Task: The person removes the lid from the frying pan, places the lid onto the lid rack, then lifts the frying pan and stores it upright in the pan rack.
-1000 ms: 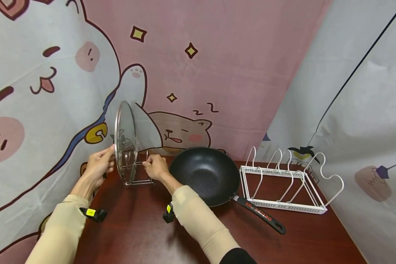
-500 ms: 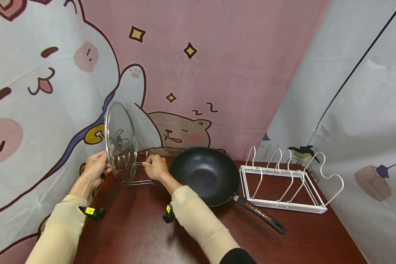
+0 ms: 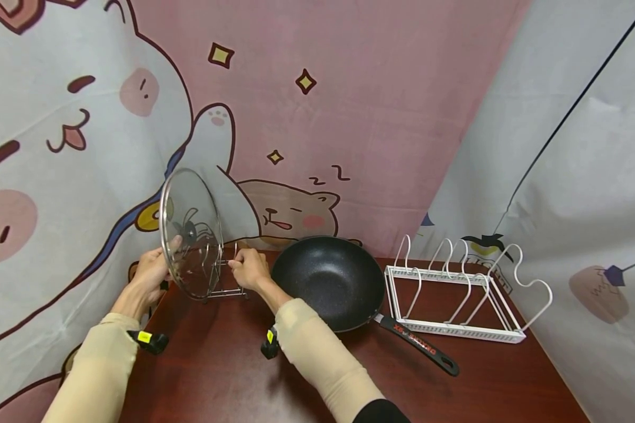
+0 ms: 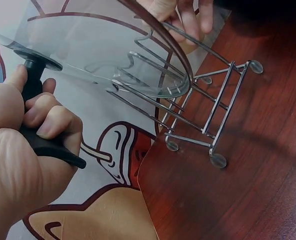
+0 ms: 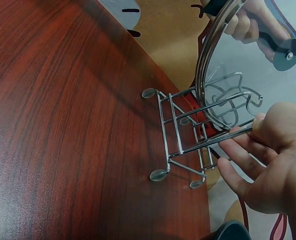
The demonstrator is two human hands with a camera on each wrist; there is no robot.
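My left hand (image 3: 149, 275) grips the black handle (image 4: 31, 87) of a clear glass pot lid (image 3: 198, 200) with a metal rim. Tilted toward the left, the lid has its lower edge among the wires of a small silver wire lid rack (image 4: 218, 98) with round clear feet. In the right wrist view, that lower rim (image 5: 203, 75) sits between the rack's upright loops. My right hand (image 3: 251, 269) pinches one of the rack's wires from the right side, between thumb and fingers. Through the glass, the left fingers (image 5: 243, 25) show around the handle.
Right of the rack lies a black wok (image 3: 328, 282), its black handle (image 3: 418, 343) pointing front right. Farther right stands a white rack (image 3: 460, 335) with tall wire loops. A patterned cloth (image 3: 391, 117) hangs behind the dark red wooden table (image 3: 217, 376).
The lid's top and left rim have swung left and slightly down, so more of its face shows. My left hand has shifted a little left with it; the right hand stays on the rack.
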